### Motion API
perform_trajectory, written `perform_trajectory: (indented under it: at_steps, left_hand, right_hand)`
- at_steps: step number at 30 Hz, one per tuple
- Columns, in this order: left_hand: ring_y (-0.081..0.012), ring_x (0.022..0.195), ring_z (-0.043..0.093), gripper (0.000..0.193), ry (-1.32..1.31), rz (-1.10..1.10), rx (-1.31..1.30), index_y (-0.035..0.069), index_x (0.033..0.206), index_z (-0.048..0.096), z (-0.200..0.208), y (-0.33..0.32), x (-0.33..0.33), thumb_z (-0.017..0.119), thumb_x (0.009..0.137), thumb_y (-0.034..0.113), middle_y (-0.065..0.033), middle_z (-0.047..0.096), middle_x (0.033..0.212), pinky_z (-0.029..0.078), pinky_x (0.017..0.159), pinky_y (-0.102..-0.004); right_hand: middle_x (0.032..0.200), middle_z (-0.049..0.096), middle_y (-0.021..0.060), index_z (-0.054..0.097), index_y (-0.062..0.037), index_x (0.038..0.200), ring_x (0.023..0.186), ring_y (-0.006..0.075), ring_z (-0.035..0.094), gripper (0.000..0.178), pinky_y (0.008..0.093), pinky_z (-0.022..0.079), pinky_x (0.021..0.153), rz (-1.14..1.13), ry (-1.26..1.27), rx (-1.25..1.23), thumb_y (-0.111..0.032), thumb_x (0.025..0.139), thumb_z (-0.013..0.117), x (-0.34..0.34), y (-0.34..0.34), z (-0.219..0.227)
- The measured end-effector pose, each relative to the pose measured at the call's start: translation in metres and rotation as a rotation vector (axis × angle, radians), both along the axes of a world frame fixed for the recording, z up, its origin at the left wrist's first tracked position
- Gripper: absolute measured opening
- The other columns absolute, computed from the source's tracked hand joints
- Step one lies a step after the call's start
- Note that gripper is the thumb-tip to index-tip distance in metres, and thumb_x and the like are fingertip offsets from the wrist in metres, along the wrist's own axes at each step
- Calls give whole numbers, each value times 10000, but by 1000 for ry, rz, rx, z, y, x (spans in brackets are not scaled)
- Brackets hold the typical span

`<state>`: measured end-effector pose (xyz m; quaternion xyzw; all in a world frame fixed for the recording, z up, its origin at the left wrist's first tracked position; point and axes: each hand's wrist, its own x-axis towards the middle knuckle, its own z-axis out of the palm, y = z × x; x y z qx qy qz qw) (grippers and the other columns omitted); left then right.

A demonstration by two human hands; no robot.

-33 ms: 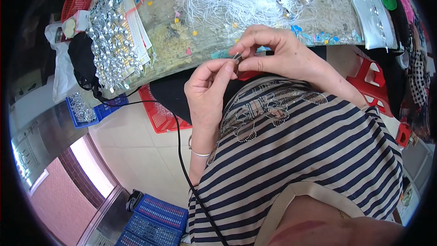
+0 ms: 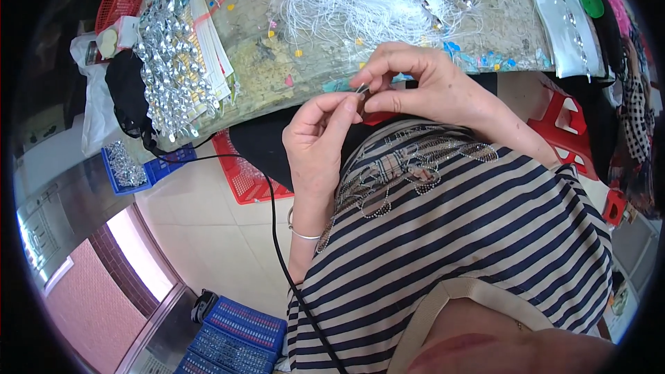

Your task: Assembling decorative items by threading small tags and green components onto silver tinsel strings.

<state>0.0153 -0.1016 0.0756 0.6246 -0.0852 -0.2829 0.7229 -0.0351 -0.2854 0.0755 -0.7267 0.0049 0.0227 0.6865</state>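
On a clock face laid over your view, a small thin piece sits near one o'clock, its kind too small to tell. Your left hand pinches it between thumb and forefinger. Your right hand, towards half past one, curves its fingertips narrowly about it; you cannot tell whether they grip. White threads lie at twelve, silver twisted strands at ten.
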Motion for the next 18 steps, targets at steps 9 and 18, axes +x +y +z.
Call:
perform_trajectory:
  at_steps: [9,18]
  left_hand:
    - [-45,749,564,113,-64,26,70,-28,958,652,8,4,-3,617,862,20,-16,638,832,449,702,-178]
    - [-42,730,551,118,-112,57,88,-25,961,655,17,10,-13,623,858,23,-11,630,813,434,694,-172]
  right_hand:
    - [867,551,-16,621,-51,1096,830,71,535,314,212,450,795,-12,108,103,-8,791,685,-2,6,10]
    - [814,557,-17,625,-49,1088,763,61,535,285,205,467,673,12,-28,33,-150,829,687,-9,11,4]
